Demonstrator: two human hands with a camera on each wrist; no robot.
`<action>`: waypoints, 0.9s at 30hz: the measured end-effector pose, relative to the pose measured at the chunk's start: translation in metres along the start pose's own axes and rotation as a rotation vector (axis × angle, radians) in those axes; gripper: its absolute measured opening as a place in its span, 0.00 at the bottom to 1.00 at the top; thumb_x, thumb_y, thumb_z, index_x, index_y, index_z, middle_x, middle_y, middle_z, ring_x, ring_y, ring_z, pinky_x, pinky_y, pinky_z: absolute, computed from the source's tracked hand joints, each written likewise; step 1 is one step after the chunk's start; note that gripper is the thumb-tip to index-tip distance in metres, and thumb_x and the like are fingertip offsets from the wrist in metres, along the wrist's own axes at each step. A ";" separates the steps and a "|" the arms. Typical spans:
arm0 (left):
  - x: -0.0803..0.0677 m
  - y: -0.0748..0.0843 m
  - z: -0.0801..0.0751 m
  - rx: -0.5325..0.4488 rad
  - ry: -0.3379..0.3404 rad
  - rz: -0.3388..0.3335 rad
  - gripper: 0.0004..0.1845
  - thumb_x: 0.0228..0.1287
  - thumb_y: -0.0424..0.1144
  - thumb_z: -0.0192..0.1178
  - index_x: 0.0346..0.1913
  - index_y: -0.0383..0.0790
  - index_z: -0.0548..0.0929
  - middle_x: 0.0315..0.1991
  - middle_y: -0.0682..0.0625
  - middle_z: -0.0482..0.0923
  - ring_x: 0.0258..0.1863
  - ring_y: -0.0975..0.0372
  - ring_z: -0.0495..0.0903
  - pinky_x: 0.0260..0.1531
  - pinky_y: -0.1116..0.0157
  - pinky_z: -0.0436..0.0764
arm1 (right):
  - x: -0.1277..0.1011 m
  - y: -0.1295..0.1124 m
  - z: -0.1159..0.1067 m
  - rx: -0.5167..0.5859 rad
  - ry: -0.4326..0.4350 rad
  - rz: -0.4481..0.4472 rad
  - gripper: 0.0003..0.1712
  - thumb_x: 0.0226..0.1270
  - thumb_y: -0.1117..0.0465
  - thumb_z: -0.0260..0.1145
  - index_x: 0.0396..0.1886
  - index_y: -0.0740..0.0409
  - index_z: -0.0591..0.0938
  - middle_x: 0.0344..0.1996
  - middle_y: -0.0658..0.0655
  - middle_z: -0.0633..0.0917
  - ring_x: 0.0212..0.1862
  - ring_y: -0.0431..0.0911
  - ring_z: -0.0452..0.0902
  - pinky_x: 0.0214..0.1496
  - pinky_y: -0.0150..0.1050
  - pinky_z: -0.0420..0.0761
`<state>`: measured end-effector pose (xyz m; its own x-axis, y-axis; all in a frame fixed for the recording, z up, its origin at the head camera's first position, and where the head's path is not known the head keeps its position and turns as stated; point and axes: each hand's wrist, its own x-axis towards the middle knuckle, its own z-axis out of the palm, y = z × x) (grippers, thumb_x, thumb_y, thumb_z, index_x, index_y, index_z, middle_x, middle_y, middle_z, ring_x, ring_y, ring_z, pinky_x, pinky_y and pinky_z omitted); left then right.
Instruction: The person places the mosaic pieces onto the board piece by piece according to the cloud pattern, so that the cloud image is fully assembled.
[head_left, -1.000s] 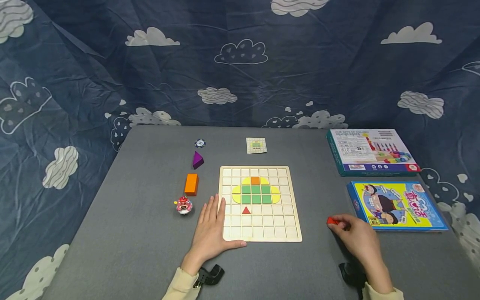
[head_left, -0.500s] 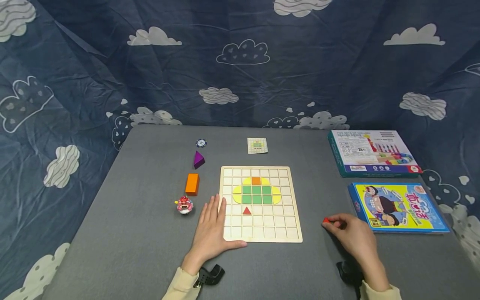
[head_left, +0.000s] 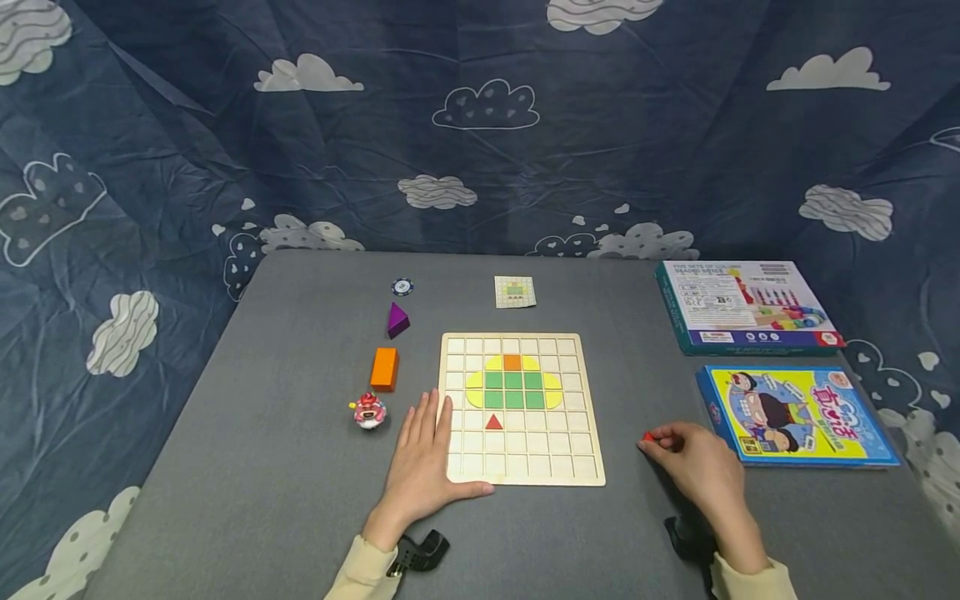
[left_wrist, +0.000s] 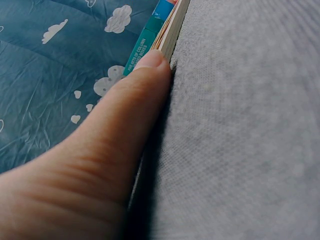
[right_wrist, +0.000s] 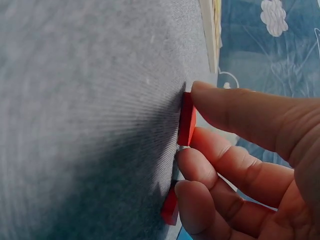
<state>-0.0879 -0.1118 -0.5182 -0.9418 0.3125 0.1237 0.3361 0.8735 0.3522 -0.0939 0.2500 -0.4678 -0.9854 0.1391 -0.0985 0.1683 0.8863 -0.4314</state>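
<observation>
The wooden grid board carries green squares, an orange square, yellow curved pieces and a red triangle. My left hand rests with straight, spread fingers at its left side, the thumb along the near edge; the left wrist view shows this thumb close up. To the right of the board, my right hand pinches a small red block between thumb and forefinger, low against the table. A second red block lies by the other fingertips in the right wrist view; the head view hides it.
Left of the board are a poker chip, a purple wedge, an orange block and a small pink toy figure. A pattern card lies behind it. Two boxes, one green-sided and one blue, stand at right.
My right hand has slid a little to the left with the red block between its fingertips. The left hand and the board stay in place.
</observation>
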 end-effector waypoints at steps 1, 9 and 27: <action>0.000 0.000 0.000 0.000 0.001 0.000 0.71 0.36 0.79 0.59 0.74 0.31 0.48 0.74 0.36 0.40 0.73 0.50 0.38 0.69 0.56 0.37 | 0.000 -0.001 0.000 0.001 -0.003 -0.001 0.18 0.54 0.52 0.74 0.32 0.63 0.84 0.25 0.54 0.80 0.25 0.47 0.71 0.24 0.39 0.66; -0.001 0.000 0.000 -0.005 -0.008 -0.004 0.71 0.36 0.79 0.59 0.74 0.31 0.47 0.74 0.36 0.39 0.73 0.50 0.38 0.69 0.56 0.37 | 0.002 -0.003 0.002 0.038 -0.010 -0.046 0.15 0.53 0.57 0.74 0.34 0.62 0.82 0.25 0.54 0.78 0.26 0.48 0.68 0.25 0.38 0.63; 0.000 -0.001 0.000 0.002 -0.028 -0.016 0.71 0.36 0.81 0.56 0.74 0.33 0.46 0.74 0.37 0.37 0.73 0.51 0.36 0.69 0.57 0.35 | 0.004 -0.016 0.007 0.143 0.077 -0.122 0.13 0.50 0.59 0.77 0.31 0.61 0.83 0.21 0.49 0.80 0.21 0.43 0.67 0.20 0.35 0.62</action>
<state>-0.0883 -0.1122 -0.5187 -0.9467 0.3088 0.0919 0.3209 0.8792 0.3521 -0.1002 0.2329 -0.4679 -0.9969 0.0726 0.0291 0.0439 0.8277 -0.5595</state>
